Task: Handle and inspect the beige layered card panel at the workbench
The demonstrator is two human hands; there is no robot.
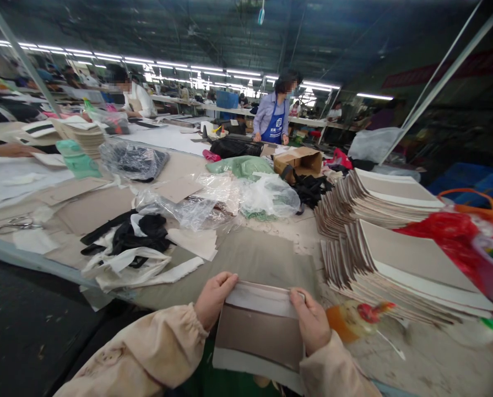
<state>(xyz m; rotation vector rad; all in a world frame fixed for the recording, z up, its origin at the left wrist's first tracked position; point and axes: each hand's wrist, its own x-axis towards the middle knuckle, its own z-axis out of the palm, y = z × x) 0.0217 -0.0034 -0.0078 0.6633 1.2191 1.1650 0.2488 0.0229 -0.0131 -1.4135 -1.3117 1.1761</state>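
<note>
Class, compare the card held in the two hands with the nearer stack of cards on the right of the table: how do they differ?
The card is single; the stack holds many, fanned. The card is held off the table edge by the left hand and right hand; the stack lies on the table, untouched. Both show a grey-brown face with a pale strip along one edge.

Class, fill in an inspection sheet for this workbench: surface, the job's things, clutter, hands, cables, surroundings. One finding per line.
Surface: long grey-brown worktable, largely covered.
Job's things: flat grey-brown card piece with white strip, held at its top edge; two fanned stacks of similar grey cards to the right.
Clutter: crumpled clear plastic bags, black and white fabric scraps, metal scissors, open brown cardboard box.
Hands: left hand and right hand both grip the card.
Cables: nothing seen.
Surroundings: person in blue apron at a farther table; ceiling strip lights.
</note>
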